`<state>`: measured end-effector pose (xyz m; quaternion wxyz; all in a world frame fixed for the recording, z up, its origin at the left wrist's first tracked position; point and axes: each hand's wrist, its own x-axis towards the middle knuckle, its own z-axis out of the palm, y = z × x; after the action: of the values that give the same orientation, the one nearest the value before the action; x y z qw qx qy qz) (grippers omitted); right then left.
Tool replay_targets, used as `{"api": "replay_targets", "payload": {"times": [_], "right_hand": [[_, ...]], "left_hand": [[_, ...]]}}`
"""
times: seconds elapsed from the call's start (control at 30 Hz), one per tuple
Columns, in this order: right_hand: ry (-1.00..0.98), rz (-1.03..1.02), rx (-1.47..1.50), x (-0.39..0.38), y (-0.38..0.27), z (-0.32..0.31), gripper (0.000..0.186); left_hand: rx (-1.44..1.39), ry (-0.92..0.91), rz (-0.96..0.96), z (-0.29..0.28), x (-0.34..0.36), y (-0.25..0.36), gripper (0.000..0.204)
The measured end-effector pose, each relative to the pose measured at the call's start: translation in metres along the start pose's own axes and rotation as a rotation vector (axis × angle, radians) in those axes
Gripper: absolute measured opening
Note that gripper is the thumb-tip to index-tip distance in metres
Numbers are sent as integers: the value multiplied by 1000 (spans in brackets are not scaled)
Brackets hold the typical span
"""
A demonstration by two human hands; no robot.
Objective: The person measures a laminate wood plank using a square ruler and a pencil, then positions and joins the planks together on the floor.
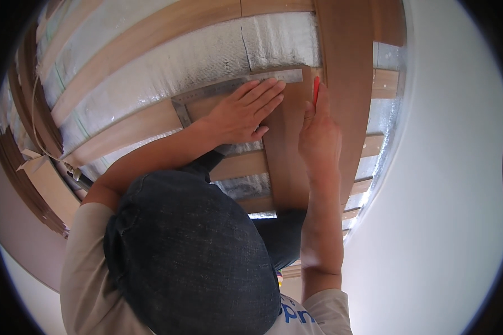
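My left hand (243, 111) lies flat with its fingers stretched out, pressing on a metal carpenter's square (209, 90). The long arm of the square runs across the end of a brown wooden board (288, 162), and its short arm hangs off to the left. In my right hand (320, 134) is a slim red marking tool (316, 92), perhaps a pencil, pointing away from me near the right end of the square. Its tip is too small to make out. Alongside, to the right, another brown floorboard (346, 84) runs lengthwise.
Pale wooden joists (123, 131) cross the floor with silver foil insulation (207, 53) between them. At the left are stacked brown boards (25, 184), a cardboard box (50, 187) and a thin hose (34, 111). A white wall (436, 167) borders the right side.
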<state>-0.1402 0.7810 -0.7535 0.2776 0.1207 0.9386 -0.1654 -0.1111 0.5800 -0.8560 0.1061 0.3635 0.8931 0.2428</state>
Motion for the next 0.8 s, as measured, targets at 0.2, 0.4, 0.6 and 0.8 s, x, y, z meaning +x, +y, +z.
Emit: {"api": "replay_targets", "payload": {"times": [0.2, 0.4, 0.6, 0.8], "right_hand": [[139, -140, 91, 5, 11, 8, 47], [117, -122, 122, 7, 7, 8, 43], [11, -73, -94, 1, 3, 4, 47], [130, -173, -171, 0, 15, 20, 50]], "left_hand": [[-3, -1, -8, -1, -1, 1, 80], [6, 0, -11, 2, -1, 1, 80], [5, -8, -2, 2, -3, -1, 81], [-6, 1, 3, 1, -2, -1, 80]]}}
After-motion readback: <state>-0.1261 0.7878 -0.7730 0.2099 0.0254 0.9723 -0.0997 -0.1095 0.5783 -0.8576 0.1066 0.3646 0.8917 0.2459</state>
